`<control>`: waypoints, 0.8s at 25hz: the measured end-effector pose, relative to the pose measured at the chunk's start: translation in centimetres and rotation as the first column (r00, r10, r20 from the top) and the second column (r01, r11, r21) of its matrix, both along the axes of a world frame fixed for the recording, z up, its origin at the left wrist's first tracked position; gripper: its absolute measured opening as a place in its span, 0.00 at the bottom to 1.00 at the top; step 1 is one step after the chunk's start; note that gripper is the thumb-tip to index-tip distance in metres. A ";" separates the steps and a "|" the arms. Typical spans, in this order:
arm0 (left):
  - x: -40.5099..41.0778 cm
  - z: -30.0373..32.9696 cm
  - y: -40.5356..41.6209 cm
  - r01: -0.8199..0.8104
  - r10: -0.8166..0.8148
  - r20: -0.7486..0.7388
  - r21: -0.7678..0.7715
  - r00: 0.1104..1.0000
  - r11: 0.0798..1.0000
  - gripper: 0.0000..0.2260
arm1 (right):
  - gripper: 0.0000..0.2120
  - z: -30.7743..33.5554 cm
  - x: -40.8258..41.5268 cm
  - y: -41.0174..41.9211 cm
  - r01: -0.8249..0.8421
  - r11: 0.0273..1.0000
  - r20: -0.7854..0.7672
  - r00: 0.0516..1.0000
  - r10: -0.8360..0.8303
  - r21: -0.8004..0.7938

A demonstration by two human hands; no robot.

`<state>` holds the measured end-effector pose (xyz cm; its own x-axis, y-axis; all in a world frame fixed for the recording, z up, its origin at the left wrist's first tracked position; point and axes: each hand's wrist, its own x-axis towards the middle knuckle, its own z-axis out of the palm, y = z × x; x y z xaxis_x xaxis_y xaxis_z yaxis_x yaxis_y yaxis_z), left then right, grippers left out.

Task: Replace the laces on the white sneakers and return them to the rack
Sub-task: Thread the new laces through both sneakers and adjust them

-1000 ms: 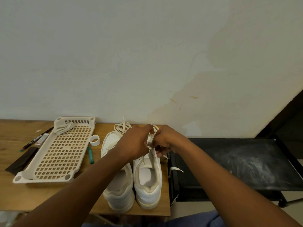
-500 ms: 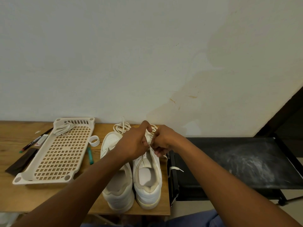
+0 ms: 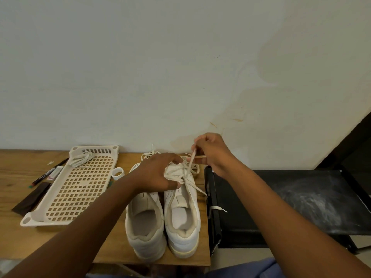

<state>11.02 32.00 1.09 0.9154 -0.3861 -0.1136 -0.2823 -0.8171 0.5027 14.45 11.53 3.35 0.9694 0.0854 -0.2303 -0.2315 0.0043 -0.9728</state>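
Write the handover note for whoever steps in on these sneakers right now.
Right hand: raised, pinching the cream flat lace and pulling it up out of the right white leather sneaker.
Left hand: resting on that sneaker's front, fingers curled at the lacing.
Left white leather sneaker: beside it on the wooden table; its lacing is hidden by the arm.
Bundled cream lace: lying in the perforated cream plastic rack tray.
Done: right sneaker partly laced.
Left: finish lacing, check the left sneaker, return both to the rack.
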 end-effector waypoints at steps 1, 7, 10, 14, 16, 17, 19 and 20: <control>0.1 -0.1 0.4 0.003 -0.004 -0.042 -0.029 0.999 1.000 0.34 | 0.05 0.2 0.1 0.1 0.045 0.997 0.038 0.998 -0.047 0.069; 0.4 -0.5 1.1 -0.009 0.003 -0.176 -0.031 0.984 0.999 0.34 | 0.04 -0.6 -0.7 0.4 -0.239 0.408 0.036 0.826 0.562 -0.881; 0.5 -0.4 0.8 -0.006 0.009 -0.122 0.027 0.992 1.000 0.36 | 0.05 -1.6 -1.1 0.2 -0.242 0.151 -0.117 0.815 0.568 -0.958; 0.6 -0.9 0.9 0.000 0.008 -0.091 0.081 0.996 0.997 0.38 | 0.09 0.3 -0.1 0.0 0.126 0.835 0.376 0.921 0.102 -0.536; 0.7 -0.9 0.9 -0.002 0.011 -0.100 0.089 0.995 0.996 0.38 | 0.07 1.3 0.1 0.2 0.104 0.975 0.261 0.964 -0.051 -0.195; 0.7 -0.8 0.8 0.001 0.008 -0.098 0.088 0.995 0.996 0.38 | 0.06 1.4 0.0 0.3 0.055 0.984 0.182 0.983 -0.024 -0.168; 0.5 -0.6 0.6 0.009 -0.003 -0.082 0.068 0.997 0.998 0.36 | 0.08 0.4 -0.1 0.1 -0.090 0.867 0.130 0.976 0.174 -0.490; 0.4 -0.6 0.5 0.012 -0.009 -0.069 0.051 0.998 0.999 0.36 | 0.12 -0.5 0.0 0.0 -0.176 0.675 0.077 0.942 0.327 -0.716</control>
